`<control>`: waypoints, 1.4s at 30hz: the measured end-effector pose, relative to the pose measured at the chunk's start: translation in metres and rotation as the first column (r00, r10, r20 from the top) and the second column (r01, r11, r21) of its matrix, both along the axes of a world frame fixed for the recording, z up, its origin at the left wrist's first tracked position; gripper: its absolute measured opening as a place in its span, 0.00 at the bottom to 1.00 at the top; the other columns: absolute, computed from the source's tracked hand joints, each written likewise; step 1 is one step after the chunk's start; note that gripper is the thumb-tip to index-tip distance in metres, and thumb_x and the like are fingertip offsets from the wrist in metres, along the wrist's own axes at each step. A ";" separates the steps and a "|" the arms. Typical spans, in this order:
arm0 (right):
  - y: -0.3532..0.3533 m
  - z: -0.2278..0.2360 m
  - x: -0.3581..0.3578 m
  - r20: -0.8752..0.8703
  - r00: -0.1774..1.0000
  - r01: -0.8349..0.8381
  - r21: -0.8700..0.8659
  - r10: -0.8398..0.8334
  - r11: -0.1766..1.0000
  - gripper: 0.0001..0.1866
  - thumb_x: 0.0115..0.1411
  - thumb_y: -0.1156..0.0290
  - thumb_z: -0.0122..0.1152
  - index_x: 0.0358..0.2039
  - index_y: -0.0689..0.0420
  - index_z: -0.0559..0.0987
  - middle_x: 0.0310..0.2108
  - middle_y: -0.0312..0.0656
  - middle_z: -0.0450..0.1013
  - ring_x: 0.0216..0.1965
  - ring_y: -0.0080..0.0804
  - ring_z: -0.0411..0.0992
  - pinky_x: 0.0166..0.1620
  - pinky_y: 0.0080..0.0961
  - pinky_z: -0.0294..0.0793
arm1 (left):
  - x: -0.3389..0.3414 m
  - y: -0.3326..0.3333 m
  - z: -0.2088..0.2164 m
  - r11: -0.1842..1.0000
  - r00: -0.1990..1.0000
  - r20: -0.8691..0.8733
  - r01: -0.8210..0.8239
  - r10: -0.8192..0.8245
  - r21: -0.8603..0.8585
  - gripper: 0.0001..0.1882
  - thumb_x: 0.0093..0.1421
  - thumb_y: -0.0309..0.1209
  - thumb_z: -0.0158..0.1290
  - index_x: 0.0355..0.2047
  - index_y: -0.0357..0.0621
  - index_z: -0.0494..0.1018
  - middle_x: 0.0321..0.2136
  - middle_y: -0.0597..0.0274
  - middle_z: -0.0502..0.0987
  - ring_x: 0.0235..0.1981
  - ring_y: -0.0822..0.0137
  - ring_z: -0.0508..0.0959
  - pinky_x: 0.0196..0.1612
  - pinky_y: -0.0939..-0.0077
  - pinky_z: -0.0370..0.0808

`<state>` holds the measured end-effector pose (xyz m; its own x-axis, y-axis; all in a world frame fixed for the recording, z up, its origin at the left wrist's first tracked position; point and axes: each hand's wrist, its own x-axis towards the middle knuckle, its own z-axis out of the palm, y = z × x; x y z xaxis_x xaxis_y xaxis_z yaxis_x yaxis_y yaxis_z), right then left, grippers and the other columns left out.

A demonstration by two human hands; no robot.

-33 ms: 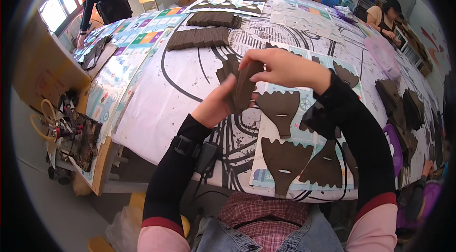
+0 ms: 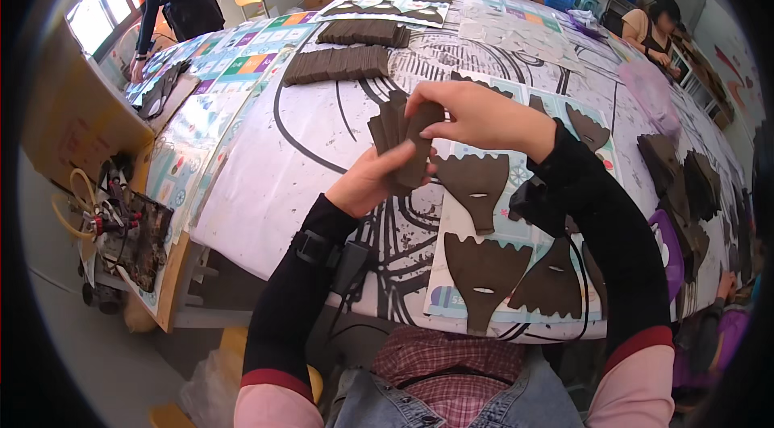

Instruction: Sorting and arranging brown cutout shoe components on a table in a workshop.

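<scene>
A fanned stack of dark brown cut-out pieces [image 2: 389,126] is held above the table between my hands. My left hand [image 2: 364,179] grips the stack from below and the left, its thumb lying across the front piece. At the stack's upper right, my right hand [image 2: 477,115] has bent fingers closed on a piece; its fingertips are partly hidden. Under my right arm, fan-shaped brown pieces with a wavy edge and a small slit lie on a printed sheet, among them one piece [image 2: 476,186] near the stack and another piece [image 2: 487,276] at the table's near edge.
Two rows of stacked brown pieces [image 2: 337,65] stand beyond my hands. More brown piles [image 2: 684,178] lie at the right beside a purple basket [image 2: 667,247]. A pink plastic bag [image 2: 647,97] sits at the far right. Several other people work around the table.
My right hand has shifted slightly left with the piece it grips. My left thumb has swung right across the front piece, and the stack's pieces sit a little differently.
</scene>
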<state>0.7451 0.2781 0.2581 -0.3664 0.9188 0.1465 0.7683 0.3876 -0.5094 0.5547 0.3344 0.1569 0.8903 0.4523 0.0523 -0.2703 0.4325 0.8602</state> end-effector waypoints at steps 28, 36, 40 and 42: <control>-0.039 -0.044 -0.033 0.123 0.981 -0.194 0.565 0.150 0.802 0.11 0.49 0.67 0.62 0.29 0.57 0.71 0.27 0.41 0.64 0.30 0.39 0.67 0.33 0.32 0.68 | 0.000 0.005 -0.007 0.997 0.997 -0.018 -0.081 0.081 -0.004 0.20 0.66 0.39 0.44 0.52 0.40 0.63 0.44 0.62 0.71 0.44 0.71 0.73 0.46 0.73 0.72; 0.001 -0.019 -0.007 -0.098 0.995 0.093 0.721 -0.032 0.686 0.09 0.50 0.71 0.61 0.33 0.57 0.75 0.33 0.42 0.70 0.35 0.42 0.69 0.40 0.35 0.67 | 0.004 -0.004 0.007 0.983 0.991 -0.100 0.108 -0.093 0.148 0.22 0.62 0.38 0.49 0.54 0.40 0.62 0.49 0.57 0.70 0.50 0.64 0.72 0.49 0.69 0.72; 0.003 -0.014 -0.011 -0.060 0.998 0.010 0.596 0.032 0.803 0.09 0.52 0.71 0.60 0.34 0.57 0.76 0.28 0.42 0.72 0.34 0.39 0.70 0.39 0.32 0.68 | 0.000 -0.006 0.010 0.981 0.989 -0.115 0.114 -0.096 0.156 0.23 0.62 0.37 0.49 0.54 0.40 0.61 0.49 0.57 0.70 0.49 0.64 0.72 0.48 0.70 0.72; 0.000 -0.011 -0.008 -0.085 0.996 0.069 0.601 -0.022 0.797 0.09 0.53 0.71 0.60 0.35 0.58 0.75 0.27 0.42 0.72 0.33 0.37 0.71 0.38 0.30 0.69 | 0.002 -0.005 0.009 0.983 0.990 -0.100 0.110 -0.095 0.150 0.23 0.63 0.37 0.49 0.54 0.40 0.61 0.49 0.57 0.70 0.49 0.65 0.72 0.48 0.70 0.72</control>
<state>0.7368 0.2779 0.2469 -0.2934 0.6515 0.6996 0.7643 0.5995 -0.2377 0.5571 0.3294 0.1662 0.9357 0.3514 0.0304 -0.1481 0.3133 0.9380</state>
